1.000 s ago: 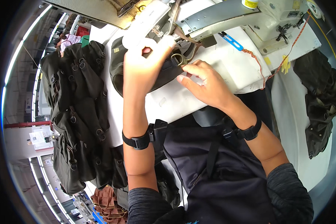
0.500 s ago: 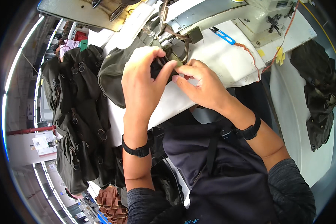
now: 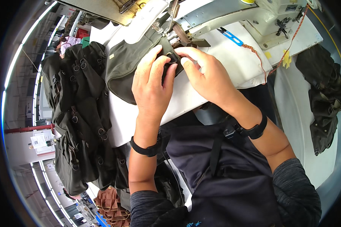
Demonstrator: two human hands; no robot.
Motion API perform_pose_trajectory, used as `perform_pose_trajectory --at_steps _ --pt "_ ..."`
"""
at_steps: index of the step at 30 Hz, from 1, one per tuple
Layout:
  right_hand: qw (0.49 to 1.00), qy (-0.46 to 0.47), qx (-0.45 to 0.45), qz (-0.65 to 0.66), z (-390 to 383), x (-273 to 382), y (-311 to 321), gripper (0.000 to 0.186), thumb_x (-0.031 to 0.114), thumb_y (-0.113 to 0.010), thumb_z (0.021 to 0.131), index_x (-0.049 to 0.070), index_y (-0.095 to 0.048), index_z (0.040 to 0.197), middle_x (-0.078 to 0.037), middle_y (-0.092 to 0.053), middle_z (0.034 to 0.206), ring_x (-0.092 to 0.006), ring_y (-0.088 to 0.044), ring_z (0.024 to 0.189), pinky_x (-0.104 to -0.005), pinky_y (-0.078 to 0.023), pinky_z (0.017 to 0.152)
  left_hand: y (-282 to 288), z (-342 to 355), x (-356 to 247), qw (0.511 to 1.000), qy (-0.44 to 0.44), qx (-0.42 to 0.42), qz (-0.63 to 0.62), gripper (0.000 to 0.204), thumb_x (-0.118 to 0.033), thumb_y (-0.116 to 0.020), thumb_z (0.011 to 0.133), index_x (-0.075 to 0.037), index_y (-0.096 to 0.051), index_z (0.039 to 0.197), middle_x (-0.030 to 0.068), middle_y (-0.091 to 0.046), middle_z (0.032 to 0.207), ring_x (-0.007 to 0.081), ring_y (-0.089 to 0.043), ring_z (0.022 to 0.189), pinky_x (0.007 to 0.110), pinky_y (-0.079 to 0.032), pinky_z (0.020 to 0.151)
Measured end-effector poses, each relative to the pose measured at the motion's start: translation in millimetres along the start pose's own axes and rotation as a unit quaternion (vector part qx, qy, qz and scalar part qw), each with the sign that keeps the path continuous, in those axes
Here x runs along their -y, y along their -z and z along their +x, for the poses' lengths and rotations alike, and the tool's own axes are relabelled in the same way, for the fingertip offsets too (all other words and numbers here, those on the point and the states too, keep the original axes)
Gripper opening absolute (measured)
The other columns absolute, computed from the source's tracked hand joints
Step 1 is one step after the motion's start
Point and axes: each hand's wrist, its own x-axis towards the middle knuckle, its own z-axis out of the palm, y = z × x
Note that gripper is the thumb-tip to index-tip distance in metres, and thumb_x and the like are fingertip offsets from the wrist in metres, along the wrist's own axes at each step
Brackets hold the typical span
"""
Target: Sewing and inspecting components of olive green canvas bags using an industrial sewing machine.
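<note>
A dark olive fabric bag [image 3: 127, 62] lies on the white table under the needle area of a sewing machine [image 3: 163, 30]. Near its edge is a dark ring on a short strap [image 3: 172, 58]. My left hand [image 3: 152, 85] is closed at the bag, its fingers pressing the fabric and the thumb beside the ring. From the other side my right hand [image 3: 212, 77] pinches the same edge between thumb and forefinger. The fingertips partly cover the strap and the spot they grip.
Blue thread snips [image 3: 232, 37] on an orange cord lie on the table to the right of the needle area. Many dark bags with rings [image 3: 79, 109] hang in a heap at the left. More dark fabric pieces [image 3: 322, 83] lie far right. Brown pieces [image 3: 111, 206] sit lower left.
The bag has shifted slightly right and lies flatter. My left hand has turned and lowered its fingers onto the fabric, and the dark ring shows more plainly between the hands.
</note>
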Motion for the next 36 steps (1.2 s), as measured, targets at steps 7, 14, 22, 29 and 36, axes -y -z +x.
perform_pose_trajectory --at_steps 7,14,22,29,36 --pt "0.947 -0.127 0.133 0.263 15 -3 15 0.048 0.019 -0.063 0.107 -0.001 -0.059 0.150 -0.003 -0.073 0.110 -0.0072 -0.064 0.094 -0.0255 -0.053 0.078 -10 -3 -8 0.999 0.018 -0.028 -0.033 0.049 -0.010 -0.084 0.089 -0.002 -0.067 0.135 0.0174 -0.071 0.133 0.0343 -0.071 0.119 0.041 -0.056 0.101" --pt "0.921 -0.147 0.136 0.335 13 3 22 0.042 0.021 -0.062 0.109 0.001 -0.064 0.146 0.001 -0.073 0.113 -0.0049 -0.063 0.095 -0.0230 -0.051 0.076 -3 1 -22 0.986 0.126 -0.022 -0.111 0.047 -0.009 -0.082 0.091 0.000 -0.067 0.135 0.0177 -0.073 0.128 0.0325 -0.073 0.115 0.039 -0.056 0.100" --pt "0.940 -0.118 0.116 0.300 14 -9 17 0.038 0.018 -0.061 0.109 0.002 -0.067 0.143 0.000 -0.074 0.115 -0.0048 -0.062 0.092 -0.0233 -0.051 0.076 -26 -7 -17 0.983 0.112 -0.071 -0.123 0.043 -0.008 -0.080 0.093 0.000 -0.066 0.133 0.0179 -0.073 0.128 0.0320 -0.073 0.113 0.039 -0.056 0.099" --pt "0.927 -0.131 0.109 0.335 15 -10 15 0.036 0.016 -0.060 0.109 0.000 -0.068 0.140 -0.001 -0.074 0.114 -0.0056 -0.063 0.092 -0.0234 -0.051 0.076 -29 -7 -15 0.980 0.114 -0.087 -0.137 0.042 -0.009 -0.080 0.093 -0.001 -0.067 0.132 0.0186 -0.073 0.129 0.0318 -0.073 0.113 0.039 -0.056 0.099" --pt "0.933 -0.133 0.076 0.325 22 1 14 0.036 0.015 -0.063 0.107 -0.003 -0.066 0.138 -0.002 -0.073 0.110 -0.0070 -0.063 0.086 -0.0229 -0.051 0.074 -35 1 -10 0.964 0.149 -0.127 -0.180 0.035 -0.006 -0.085 0.090 -0.001 -0.069 0.121 0.0171 -0.075 0.121 0.0288 -0.075 0.108 0.036 -0.059 0.094"
